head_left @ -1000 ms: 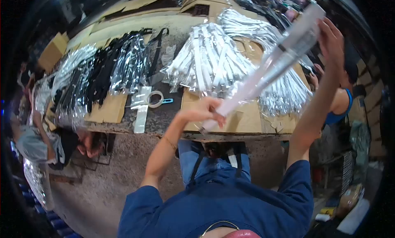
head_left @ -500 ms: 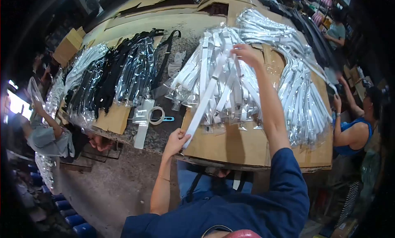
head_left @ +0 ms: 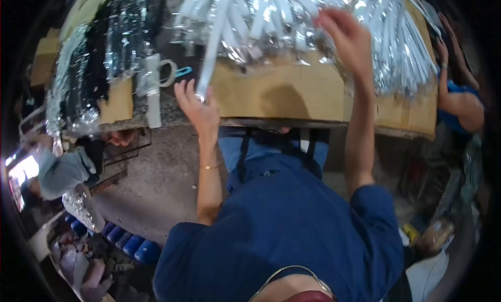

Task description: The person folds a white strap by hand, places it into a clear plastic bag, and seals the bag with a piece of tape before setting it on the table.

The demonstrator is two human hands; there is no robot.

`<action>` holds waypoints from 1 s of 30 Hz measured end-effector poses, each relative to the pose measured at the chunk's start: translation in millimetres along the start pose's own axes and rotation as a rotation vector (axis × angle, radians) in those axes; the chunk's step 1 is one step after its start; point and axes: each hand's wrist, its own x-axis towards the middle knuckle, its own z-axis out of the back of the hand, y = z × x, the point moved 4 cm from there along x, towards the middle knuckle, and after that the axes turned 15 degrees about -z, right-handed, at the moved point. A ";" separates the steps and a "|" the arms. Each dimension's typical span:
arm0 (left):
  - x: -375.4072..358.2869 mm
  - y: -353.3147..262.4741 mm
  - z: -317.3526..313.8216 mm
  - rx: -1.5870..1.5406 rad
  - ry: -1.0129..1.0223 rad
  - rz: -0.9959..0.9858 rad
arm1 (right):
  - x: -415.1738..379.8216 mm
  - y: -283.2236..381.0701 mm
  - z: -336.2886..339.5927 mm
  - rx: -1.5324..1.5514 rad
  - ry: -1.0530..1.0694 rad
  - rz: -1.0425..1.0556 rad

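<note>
Looks light, bendy, kinda slick, so pinch the white strap (head_left: pixel 213 44) at its near end, right of the tape roll (head_left: pixel 174 72), amid parted fingers of left hand (head_left: pixel 199 106) (can't tell if gripping, ditto blurry right hand (head_left: pixel 348 41)).

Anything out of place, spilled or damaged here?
Nothing on the table looks spilled or damaged. The white strap at the left hand lies aslant, but that seems ordinary. Only the jumbled scraps at lower left look untidy, perhaps just waste.
</note>
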 end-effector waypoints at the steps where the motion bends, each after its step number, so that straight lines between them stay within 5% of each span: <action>1: -8.6 -11.8 9.3 0.025 -0.102 -0.054 | -52.6 -17.1 12.4 0.031 -0.001 -0.086; 5: -69.0 -62.8 9.5 -0.592 0.243 -0.126 | -212.0 -108.0 15.3 0.064 -0.099 -0.631; 7: -108.9 -89.4 -5.3 -0.699 0.330 -0.168 | -256.4 -154.9 -5.0 0.074 -0.090 -0.708; 13: -131.2 -106.7 -27.0 -0.420 0.310 -0.344 | -260.9 -174.4 -28.4 -0.095 -0.214 -0.561; 15: -111.1 -102.6 -19.6 -0.207 0.213 -0.347 | -252.2 -155.1 -34.0 -0.311 -0.141 -0.349; 17: -90.2 -91.0 -21.8 -0.198 0.195 -0.376 | -248.3 -153.2 -47.4 -0.427 -0.072 -0.137; 19: -80.4 -80.8 -36.1 -0.450 0.390 -0.557 | -247.3 -152.3 -59.5 -0.523 -0.002 -0.035; 24: -66.5 -77.0 -33.7 -0.440 0.434 -0.762 | -240.3 -150.8 -76.3 -0.563 -0.029 0.045; 30: -64.8 -81.7 -27.1 -0.433 0.366 -0.744 | -236.4 -155.7 -78.9 -0.606 -0.018 0.065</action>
